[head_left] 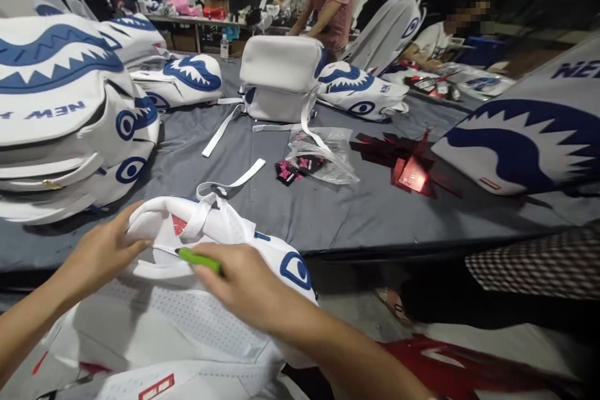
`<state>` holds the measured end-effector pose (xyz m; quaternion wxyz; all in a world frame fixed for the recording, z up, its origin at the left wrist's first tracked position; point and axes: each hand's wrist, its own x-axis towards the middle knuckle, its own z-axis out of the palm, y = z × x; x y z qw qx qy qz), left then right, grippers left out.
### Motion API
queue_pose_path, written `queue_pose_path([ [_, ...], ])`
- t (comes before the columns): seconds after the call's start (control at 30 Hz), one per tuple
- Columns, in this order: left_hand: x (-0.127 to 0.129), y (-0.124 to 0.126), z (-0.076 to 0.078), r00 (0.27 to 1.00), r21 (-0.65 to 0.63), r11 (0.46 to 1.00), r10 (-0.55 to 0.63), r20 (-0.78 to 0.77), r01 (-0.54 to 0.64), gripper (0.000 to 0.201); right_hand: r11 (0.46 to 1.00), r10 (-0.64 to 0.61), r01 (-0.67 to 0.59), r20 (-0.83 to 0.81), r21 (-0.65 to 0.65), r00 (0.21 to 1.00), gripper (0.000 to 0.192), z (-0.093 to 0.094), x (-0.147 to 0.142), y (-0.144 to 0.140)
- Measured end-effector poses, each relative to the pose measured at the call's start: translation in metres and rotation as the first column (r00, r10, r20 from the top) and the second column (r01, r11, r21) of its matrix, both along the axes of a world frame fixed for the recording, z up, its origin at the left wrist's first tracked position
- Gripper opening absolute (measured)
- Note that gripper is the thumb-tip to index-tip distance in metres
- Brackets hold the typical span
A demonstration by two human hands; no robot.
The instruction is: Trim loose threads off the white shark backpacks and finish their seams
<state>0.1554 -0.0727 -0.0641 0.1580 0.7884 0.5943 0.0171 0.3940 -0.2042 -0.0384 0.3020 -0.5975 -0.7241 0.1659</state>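
At near edge of grey table (pixel 328 212): white backpack (pixel 187 300) with blue eye print, lying on its front, mesh back up. Left hand (pixel 100 256) curled on top edge of backpack, pinching white fabric. Right hand (pixel 244 284) closed around green tool (pixel 199 259), tip touching backpack near top handle. White strap (pixel 234 182) looping out onto table. Further back, clear plastic bag (pixel 323 153) beside small pink tags (pixel 293 169). Stack of shark-mouth backpacks (pixel 65 106) at left. Red cards (pixel 407 165) at right. Other people far back by another table.
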Motion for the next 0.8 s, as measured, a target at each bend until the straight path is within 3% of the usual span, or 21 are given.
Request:
queue_pose_path([
  [0.07, 0.007, -0.017, 0.010, 0.999, 0.010, 1.000, 0.012, -0.036, -0.012, 0.065, 0.995, -0.044, 0.065, -0.250, 0.077, 0.967, 0.027, 0.007, 0.052, -0.013],
  [0.1, 0.015, -0.024, 0.016, 0.999, 0.020, 1.000, -0.001, -0.047, 0.002, 0.065, 0.970, -0.134, 0.182, -0.273, 0.161, 0.953, 0.027, 0.007, 0.079, -0.015],
  [0.17, 0.034, -0.036, 0.026, 0.996, 0.041, 0.997, -0.057, -0.067, 0.060, 0.066, 0.838, -0.400, 0.449, -0.211, 0.309, 0.892, 0.029, 0.002, 0.131, -0.007],
  [0.2, 0.046, -0.038, 0.029, 0.992, 0.046, 0.994, -0.090, -0.083, 0.094, 0.066, 0.784, -0.511, 0.526, -0.137, 0.330, 0.848, 0.033, -0.003, 0.153, 0.003],
  [0.23, 0.056, -0.038, 0.031, 0.988, 0.039, 0.992, -0.114, -0.105, 0.119, 0.066, 0.769, -0.569, 0.552, -0.048, 0.323, 0.821, 0.037, -0.010, 0.170, 0.016],
  [0.33, 0.078, -0.029, 0.030, 0.983, -0.002, 0.994, -0.108, -0.146, 0.109, 0.065, 0.818, -0.563, 0.526, 0.139, 0.233, 0.814, 0.036, -0.035, 0.199, 0.063],
  [0.5, 0.078, -0.018, 0.021, 0.988, -0.028, 0.997, -0.074, -0.137, 0.071, 0.062, 0.850, -0.525, 0.485, 0.252, 0.205, 0.813, 0.028, -0.080, 0.208, 0.127],
  [0.6, 0.078, -0.022, 0.020, 0.991, -0.026, 0.998, -0.054, -0.121, 0.052, 0.060, 0.890, -0.455, 0.381, 0.424, 0.252, 0.783, 0.013, -0.106, 0.209, 0.134],
  [0.67, 0.081, -0.022, 0.021, 0.995, -0.030, 0.998, -0.059, -0.084, 0.057, 0.058, 0.913, -0.404, 0.309, 0.473, 0.267, 0.783, 0.025, -0.118, 0.210, 0.129],
  [0.73, 0.083, -0.019, 0.023, 0.997, -0.028, 0.997, -0.067, -0.047, 0.066, 0.058, 0.929, -0.359, 0.256, 0.481, 0.268, 0.800, 0.035, -0.122, 0.214, 0.123],
  [0.8, 0.081, -0.015, 0.026, 0.997, -0.027, 0.997, -0.073, -0.016, 0.072, 0.060, 0.932, -0.326, 0.208, 0.442, 0.296, 0.835, 0.036, -0.114, 0.220, 0.119],
])
